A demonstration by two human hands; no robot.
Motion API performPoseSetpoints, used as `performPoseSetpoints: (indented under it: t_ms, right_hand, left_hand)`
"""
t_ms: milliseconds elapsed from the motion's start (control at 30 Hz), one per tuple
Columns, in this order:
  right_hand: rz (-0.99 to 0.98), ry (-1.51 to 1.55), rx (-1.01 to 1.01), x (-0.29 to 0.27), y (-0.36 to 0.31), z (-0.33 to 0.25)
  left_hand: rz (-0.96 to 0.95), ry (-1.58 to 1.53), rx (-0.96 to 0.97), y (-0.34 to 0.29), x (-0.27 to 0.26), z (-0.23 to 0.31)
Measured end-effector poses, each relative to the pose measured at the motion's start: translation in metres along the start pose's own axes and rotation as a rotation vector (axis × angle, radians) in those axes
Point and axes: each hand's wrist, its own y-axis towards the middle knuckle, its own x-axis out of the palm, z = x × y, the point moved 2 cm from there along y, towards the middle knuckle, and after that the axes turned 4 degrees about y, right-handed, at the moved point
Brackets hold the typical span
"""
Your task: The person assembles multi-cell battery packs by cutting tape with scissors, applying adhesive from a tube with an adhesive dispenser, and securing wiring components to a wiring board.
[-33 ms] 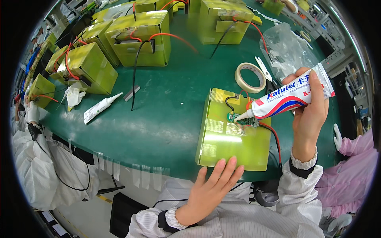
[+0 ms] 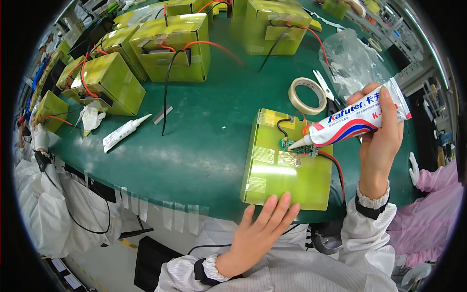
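In front of me lies a yellow-green wrapped battery pack (image 2: 292, 185), with red and black wires and a small green circuit board (image 2: 302, 149) on its upper face. My right hand (image 2: 382, 134) is closed around a white, red and blue glue tube (image 2: 345, 119). The tube is tilted, and its pale nozzle tip is at the left part of the board; I cannot tell whether it touches. My left hand (image 2: 262, 228) rests its spread fingertips on the pack's near edge and holds nothing.
Beyond the pack are a tape roll (image 2: 307, 96), scissors (image 2: 325, 85) and a clear plastic bag (image 2: 352, 61). Several wired packs (image 2: 170, 48) stand at the far left, near a smaller white tube (image 2: 124, 134). Tape strips (image 2: 168, 214) hang from the table edge. People sit on both sides.
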Motion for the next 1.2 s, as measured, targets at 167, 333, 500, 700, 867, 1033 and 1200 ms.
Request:
performPoseSetpoints:
  t_ms: [167, 333, 500, 700, 867, 1033, 1200]
  right_hand:
    - [0.004, -0.016, -0.009, -0.002, 0.000, -0.001]
    - [0.010, -0.011, 0.008, 0.001, -0.001, -0.001]
    - [0.047, 0.014, 0.029, -0.004, 0.001, 0.005]
    - [0.124, 0.052, 0.014, -0.023, 0.005, 0.004]
    - [0.148, 0.048, 0.015, -0.039, 0.004, 0.004]
    - [0.149, 0.109, 0.080, -0.044, 0.001, 0.013]
    - [0.113, 0.219, 0.093, -0.045, 0.001, 0.016]
  left_hand:
    - [-0.023, 0.027, 0.005, -0.003, 0.000, 0.001]
    - [-0.041, 0.009, -0.008, -0.003, 0.000, 0.001]
    - [-0.032, -0.002, -0.015, -0.003, 0.000, 0.002]
    - [-0.041, 0.016, 0.006, -0.002, 0.000, 0.002]
    - [-0.020, 0.064, 0.025, -0.006, 0.006, 0.002]
    - [-0.020, 0.105, 0.040, -0.006, 0.008, 0.003]
    - [-0.003, 0.034, -0.003, -0.003, 0.004, 0.003]
